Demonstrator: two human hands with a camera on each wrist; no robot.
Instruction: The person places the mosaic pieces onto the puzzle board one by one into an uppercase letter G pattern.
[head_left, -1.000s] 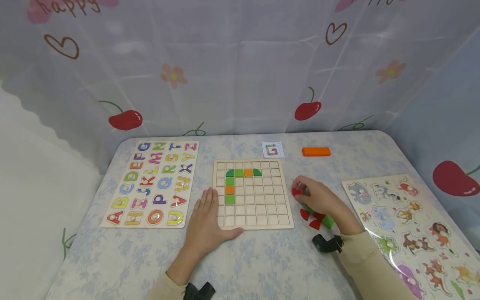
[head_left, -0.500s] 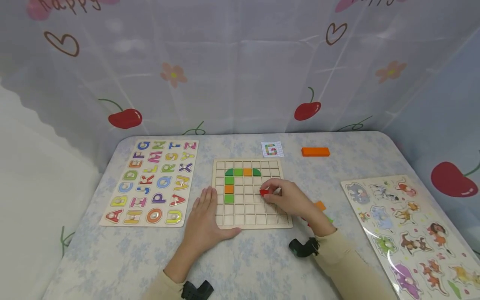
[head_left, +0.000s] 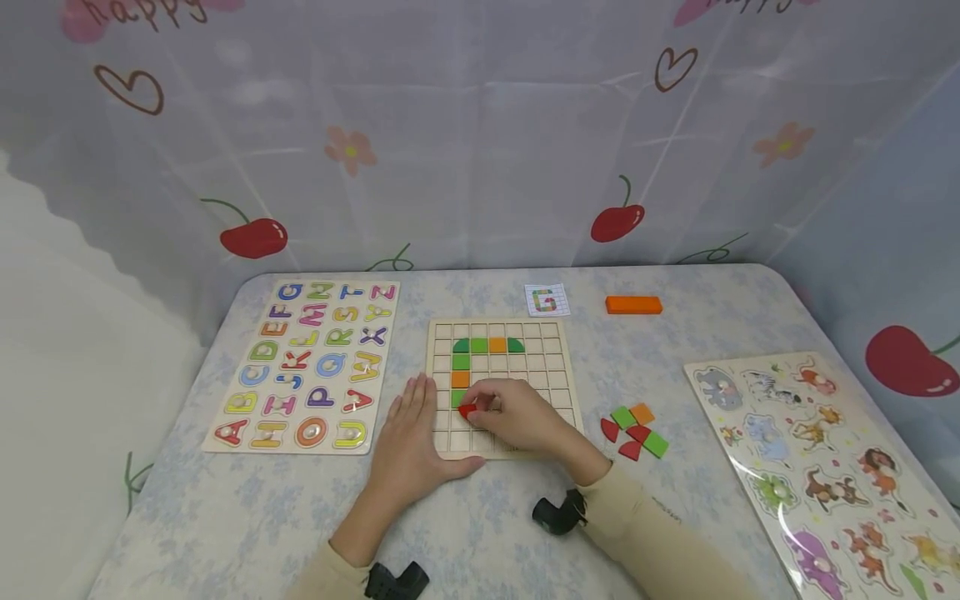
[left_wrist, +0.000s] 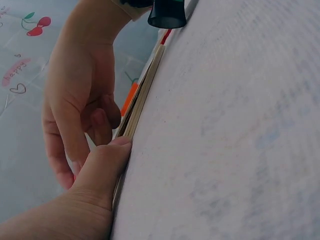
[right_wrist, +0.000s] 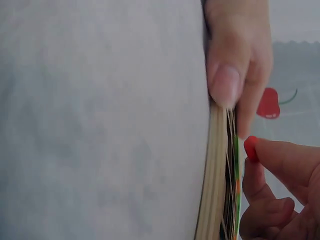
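Note:
My right hand (head_left: 517, 418) pinches a small red block (head_left: 467, 410) between thumb and fingertips, low over the left part of a wooden grid board (head_left: 551, 363). Most of the block's outline is hidden; in the right wrist view the red block (right_wrist: 251, 148) shows just above the board's face. My left hand (head_left: 405, 446) rests against the board's left side with straight fingers, its thumb (left_wrist: 120, 142) at the front edge. Set in the grid are a top row of green and orange pieces with rounded green ends, and a column below, including an orange square (head_left: 460, 379).
Right of the board lie several loose red, green and orange pieces (head_left: 630, 451). Behind it are a card with a blocky G (head_left: 547, 300) and an orange bar (head_left: 633, 305). A letter puzzle (head_left: 300, 367) lies left, an animal puzzle (head_left: 787, 433) right.
My right hand has taken the red block from the loose pieces and carried it left across the board to just below the column's lowest green square. My left hand has stayed put.

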